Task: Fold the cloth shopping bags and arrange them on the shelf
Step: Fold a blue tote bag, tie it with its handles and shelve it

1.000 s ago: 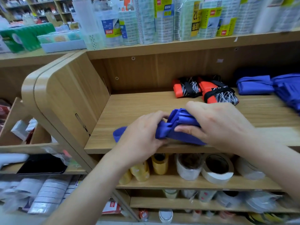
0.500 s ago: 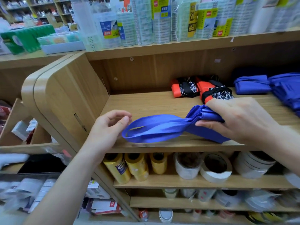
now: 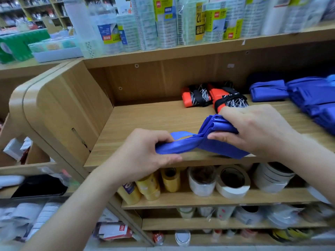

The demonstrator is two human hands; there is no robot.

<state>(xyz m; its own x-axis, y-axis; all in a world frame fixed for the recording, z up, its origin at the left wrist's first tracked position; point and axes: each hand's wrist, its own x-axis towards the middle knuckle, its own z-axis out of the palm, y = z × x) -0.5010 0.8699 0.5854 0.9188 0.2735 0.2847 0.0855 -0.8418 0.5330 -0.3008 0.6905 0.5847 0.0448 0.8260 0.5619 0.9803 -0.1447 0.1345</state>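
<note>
Two hands work one blue bag at the shelf's front edge.

Head view: the right hand presses the folded blue bag down on the wooden shelf, fingers curled over the pleats, likely so the folds cannot spring open. The left hand grips the bag's handle straps in a closed fist, stretched leftward, probably to wrap them round the bundle. Behind lie bundled orange-and-black bags, with folded blue bags to their right, which suggests this one belongs beside them. Tape rolls fill the shelf below.
</note>
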